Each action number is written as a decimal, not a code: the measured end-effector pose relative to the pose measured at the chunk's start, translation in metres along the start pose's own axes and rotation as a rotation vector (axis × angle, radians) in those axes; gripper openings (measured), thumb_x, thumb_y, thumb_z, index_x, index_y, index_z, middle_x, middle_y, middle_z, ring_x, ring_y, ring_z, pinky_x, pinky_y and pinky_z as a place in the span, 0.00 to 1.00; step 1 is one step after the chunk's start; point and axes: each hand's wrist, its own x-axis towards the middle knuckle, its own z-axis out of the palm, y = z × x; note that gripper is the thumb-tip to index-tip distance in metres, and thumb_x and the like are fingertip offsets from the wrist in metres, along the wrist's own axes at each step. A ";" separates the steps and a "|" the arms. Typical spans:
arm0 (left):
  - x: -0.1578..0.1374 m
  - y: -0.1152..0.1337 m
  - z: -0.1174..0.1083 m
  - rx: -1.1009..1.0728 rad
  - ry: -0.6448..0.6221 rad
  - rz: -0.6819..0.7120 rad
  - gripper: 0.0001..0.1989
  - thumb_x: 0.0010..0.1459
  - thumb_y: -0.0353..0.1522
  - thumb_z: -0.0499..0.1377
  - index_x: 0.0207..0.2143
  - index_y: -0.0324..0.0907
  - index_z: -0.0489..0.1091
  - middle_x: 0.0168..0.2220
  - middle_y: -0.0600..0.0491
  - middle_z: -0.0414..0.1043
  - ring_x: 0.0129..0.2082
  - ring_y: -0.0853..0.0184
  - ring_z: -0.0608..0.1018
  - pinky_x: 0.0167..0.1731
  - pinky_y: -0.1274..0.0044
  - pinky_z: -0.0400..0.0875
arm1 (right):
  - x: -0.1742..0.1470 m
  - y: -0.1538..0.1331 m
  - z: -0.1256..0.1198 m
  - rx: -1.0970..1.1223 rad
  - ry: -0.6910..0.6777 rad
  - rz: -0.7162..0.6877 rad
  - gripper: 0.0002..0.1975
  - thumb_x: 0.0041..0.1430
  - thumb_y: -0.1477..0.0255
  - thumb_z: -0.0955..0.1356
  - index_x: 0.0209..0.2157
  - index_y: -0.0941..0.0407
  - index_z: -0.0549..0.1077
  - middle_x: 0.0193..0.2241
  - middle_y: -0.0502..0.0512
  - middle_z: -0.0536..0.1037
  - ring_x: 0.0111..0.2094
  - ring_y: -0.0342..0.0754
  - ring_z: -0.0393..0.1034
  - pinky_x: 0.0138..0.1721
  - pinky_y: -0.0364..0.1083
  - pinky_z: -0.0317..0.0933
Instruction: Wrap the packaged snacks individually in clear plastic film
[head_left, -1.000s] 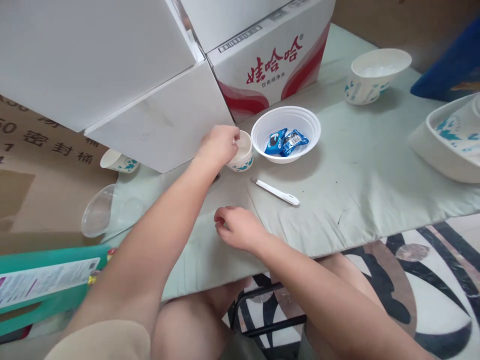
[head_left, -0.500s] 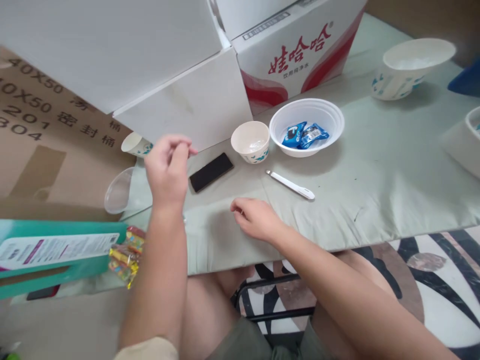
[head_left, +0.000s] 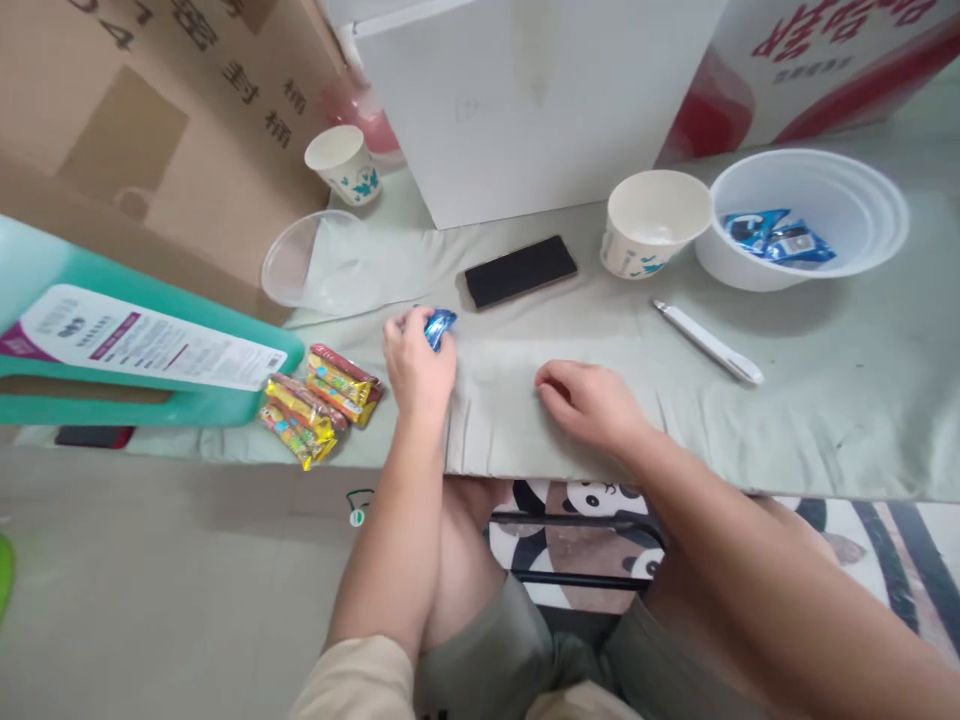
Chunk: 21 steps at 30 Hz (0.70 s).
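The fingers of the left hand (head_left: pixel 416 362) are closed around a small blue snack packet (head_left: pixel 438 326), which sticks out past the knuckles just above the pale green cloth of the desk (head_left: pixel 825 400). The right hand (head_left: pixel 589 402) lies palm down on the cloth just beside it, fingers curled loosely under and holding nothing.

Just left of the left hand lies a heap of yellow and red snack sticks (head_left: pixel 319 403), partly under a teal stool (head_left: pixel 112 345) with a printed label. Behind the packet, a black phone (head_left: pixel 520 270) lies flat, and a clear plastic lid (head_left: pixel 319 262) sits to its left, with a small paper cup (head_left: pixel 343 163) further back.

To the right of the phone stands a paper bowl (head_left: pixel 654 220), touching a white plastic bowl (head_left: pixel 806 218) that holds two more blue packets (head_left: pixel 772 236). A white plastic utensil (head_left: pixel 707 341) lies in front of them. White cartons (head_left: pixel 540 100) stand along the back.
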 end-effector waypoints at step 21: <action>-0.012 0.039 0.030 -1.327 -0.563 -0.652 0.22 0.54 0.51 0.61 0.40 0.43 0.73 0.45 0.45 0.77 0.50 0.55 0.79 0.43 0.68 0.77 | -0.034 0.094 -0.052 -0.218 0.573 0.400 0.11 0.60 0.60 0.64 0.34 0.52 0.71 0.33 0.62 0.75 0.38 0.58 0.69 0.43 0.57 0.62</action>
